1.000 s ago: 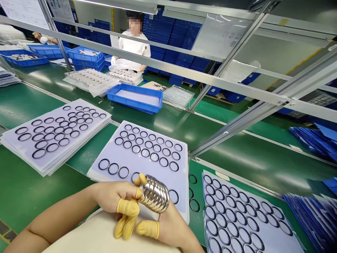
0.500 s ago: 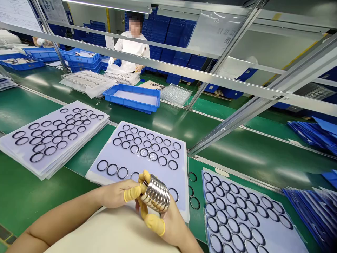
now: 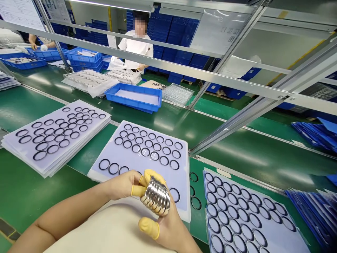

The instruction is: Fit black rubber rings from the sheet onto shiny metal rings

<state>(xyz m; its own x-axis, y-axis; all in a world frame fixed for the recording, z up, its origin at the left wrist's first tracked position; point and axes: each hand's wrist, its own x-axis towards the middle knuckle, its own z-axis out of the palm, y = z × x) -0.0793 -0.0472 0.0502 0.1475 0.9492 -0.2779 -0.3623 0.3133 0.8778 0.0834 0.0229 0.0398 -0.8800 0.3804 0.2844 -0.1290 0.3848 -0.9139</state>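
My right hand (image 3: 168,230) wears yellow finger cots and holds a stack of shiny metal rings (image 3: 156,196), its fingers curled round it from below and behind. My left hand (image 3: 126,184), also in finger cots, pinches the left end of the same stack with thumb and fingertips. Both hands hover over the near edge of a white sheet with rows of black rings (image 3: 147,151) on the green table. A cream panel (image 3: 105,232) lies under my forearms.
A stack of similar ring sheets (image 3: 55,135) lies to the left, another sheet (image 3: 244,218) to the right. Loose black rings (image 3: 194,189) lie between the sheets. A blue tray (image 3: 134,98) sits across the green belt (image 3: 252,154). A person in white (image 3: 137,45) works opposite. Blue film stacks (image 3: 313,214) lie at right.
My left fingers shifted from under the ring stack up to its left end. My right thumb moved lower beneath the stack, which stayed in place.
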